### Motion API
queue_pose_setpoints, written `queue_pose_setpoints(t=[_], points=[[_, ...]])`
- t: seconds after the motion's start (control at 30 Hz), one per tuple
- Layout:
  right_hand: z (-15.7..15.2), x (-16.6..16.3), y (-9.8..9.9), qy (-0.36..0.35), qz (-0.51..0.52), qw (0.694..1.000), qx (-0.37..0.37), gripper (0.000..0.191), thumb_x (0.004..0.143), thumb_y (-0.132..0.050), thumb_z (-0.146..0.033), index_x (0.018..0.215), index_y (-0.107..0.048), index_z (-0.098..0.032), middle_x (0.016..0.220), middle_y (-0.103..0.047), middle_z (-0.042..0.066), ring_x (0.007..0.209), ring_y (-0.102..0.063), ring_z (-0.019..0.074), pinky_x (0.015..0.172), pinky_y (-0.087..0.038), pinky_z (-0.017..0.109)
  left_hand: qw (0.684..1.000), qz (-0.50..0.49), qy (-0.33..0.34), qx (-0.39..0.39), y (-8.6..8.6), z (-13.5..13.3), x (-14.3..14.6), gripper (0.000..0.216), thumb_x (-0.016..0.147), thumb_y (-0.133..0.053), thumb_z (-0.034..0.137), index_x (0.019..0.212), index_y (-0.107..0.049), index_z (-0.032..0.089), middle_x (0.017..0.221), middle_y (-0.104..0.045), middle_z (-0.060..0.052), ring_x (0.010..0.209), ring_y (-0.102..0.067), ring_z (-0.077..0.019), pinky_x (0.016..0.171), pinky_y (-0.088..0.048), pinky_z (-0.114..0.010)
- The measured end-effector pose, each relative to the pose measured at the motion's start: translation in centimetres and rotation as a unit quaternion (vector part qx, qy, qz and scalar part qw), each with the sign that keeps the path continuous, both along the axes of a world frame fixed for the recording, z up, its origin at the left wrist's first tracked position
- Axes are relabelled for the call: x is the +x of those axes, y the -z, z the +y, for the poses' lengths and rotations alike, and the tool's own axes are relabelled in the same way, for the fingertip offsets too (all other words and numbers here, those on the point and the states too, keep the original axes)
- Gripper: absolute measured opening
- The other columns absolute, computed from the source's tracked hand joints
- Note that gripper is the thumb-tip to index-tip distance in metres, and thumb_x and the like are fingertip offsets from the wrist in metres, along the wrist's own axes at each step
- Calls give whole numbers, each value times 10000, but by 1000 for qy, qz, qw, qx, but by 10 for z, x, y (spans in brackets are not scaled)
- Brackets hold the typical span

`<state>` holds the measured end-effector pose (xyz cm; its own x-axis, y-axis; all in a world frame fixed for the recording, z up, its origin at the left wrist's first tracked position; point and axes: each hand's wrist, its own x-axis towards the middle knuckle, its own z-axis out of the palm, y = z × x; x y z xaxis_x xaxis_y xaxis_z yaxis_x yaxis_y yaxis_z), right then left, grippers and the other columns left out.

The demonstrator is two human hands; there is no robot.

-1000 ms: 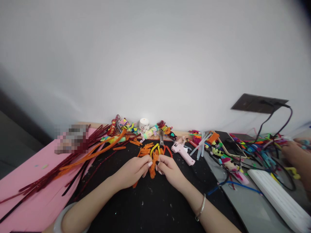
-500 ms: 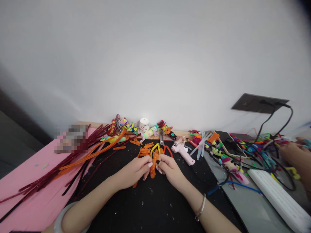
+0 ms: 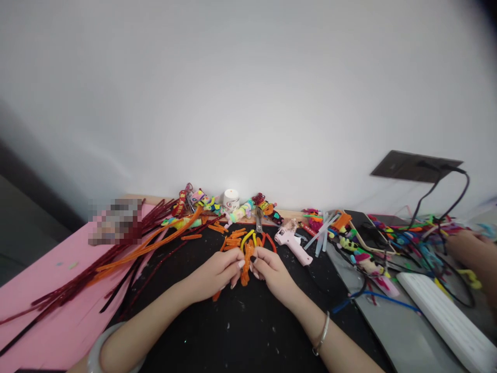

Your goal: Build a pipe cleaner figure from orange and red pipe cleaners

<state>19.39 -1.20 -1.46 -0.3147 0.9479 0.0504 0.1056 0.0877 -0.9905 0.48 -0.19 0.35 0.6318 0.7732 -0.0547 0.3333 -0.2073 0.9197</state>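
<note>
Between my hands is an orange fuzzy pipe cleaner piece (image 3: 246, 270), upright and bunched. My left hand (image 3: 225, 269) pinches it from the left, fingers curled. From the other side my right hand (image 3: 268, 267), with one dark thumbnail, grips its right edge. Just beyond lie cut orange pipe cleaner lengths (image 3: 233, 240). Pliers (image 3: 259, 223) with yellow handles and a red-orange handled tool (image 3: 268, 240) rest behind my fingers. The exact shape of the held piece is partly covered by my fingertips.
A pink glue gun (image 3: 293, 246) and clear glue sticks (image 3: 322, 233) lie to the right. Dark red pipe cleaners (image 3: 77, 274) spread over the pink surface at left. A white power strip (image 3: 446, 321), cables and a co-worker's hand (image 3: 466, 246) are at far right.
My hands stay nearly still around the orange piece. At far right, the co-worker's hand has shifted slightly.
</note>
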Motion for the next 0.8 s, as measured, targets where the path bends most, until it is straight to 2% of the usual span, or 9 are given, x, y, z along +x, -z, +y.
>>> queue_pose_setpoints(t=[0.2,0.37,0.8], points=[[-1,0,-1,9,-20,999,35,326,906,-507,-388,644,-442,-205,578,-432,-53,545,-376,107,544,-296,249,999,-6,-22,42,-1,1,0,244,981,-370,316,804,-495,203,605,-541,62,476,-458,-98,534,-370,-220],[-3,0,-4,-11,-51,997,58,338,930,-480,-420,672,-460,-202,599,-435,-46,565,-378,114,555,-300,254,997,-21,-41,55,-3,1,0,247,981,-369,324,794,-477,204,604,-530,56,514,-471,-108,554,-377,-224],[-5,0,-3,-38,-22,998,53,281,950,-443,-323,694,-459,-209,609,-436,-45,561,-380,116,555,-310,254,999,-18,-31,38,-2,0,0,238,982,-360,338,816,-472,209,613,-524,61,470,-447,-97,501,-356,-216]])
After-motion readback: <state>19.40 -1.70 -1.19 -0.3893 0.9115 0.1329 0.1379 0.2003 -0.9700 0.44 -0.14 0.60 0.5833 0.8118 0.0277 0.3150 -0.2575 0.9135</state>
